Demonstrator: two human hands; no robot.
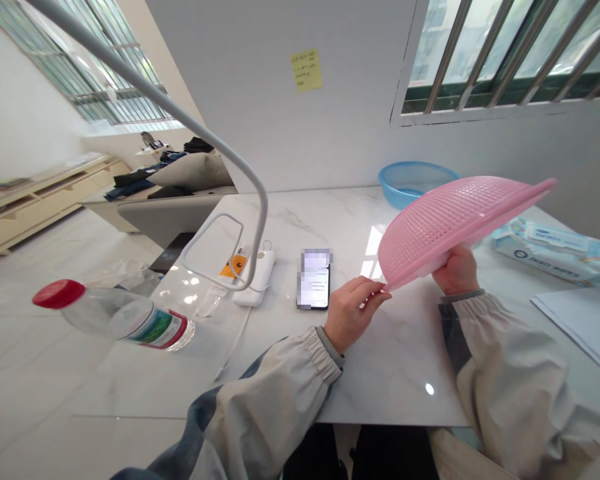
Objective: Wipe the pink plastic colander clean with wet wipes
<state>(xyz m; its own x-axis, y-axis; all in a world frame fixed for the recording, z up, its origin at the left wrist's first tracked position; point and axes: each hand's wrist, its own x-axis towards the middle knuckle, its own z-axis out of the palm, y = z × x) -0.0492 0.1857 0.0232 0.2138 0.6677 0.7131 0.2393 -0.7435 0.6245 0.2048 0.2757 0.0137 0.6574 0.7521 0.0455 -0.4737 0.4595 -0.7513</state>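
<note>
Left hand [354, 313] and right hand [456, 271] both grip a pink plastic colander [455, 227] by its rim, tilted above the tabletop [395, 373]; a blue plastic basin [410, 183] sits beyond the right grip, a phone [314, 280] just beyond the left.

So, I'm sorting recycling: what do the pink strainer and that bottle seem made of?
The pink strainer looks like matte moulded plastic, with evenly cast holes. The bottle looks like clear plastic, glossy and see-through; its red cap seems plastic too.
</note>
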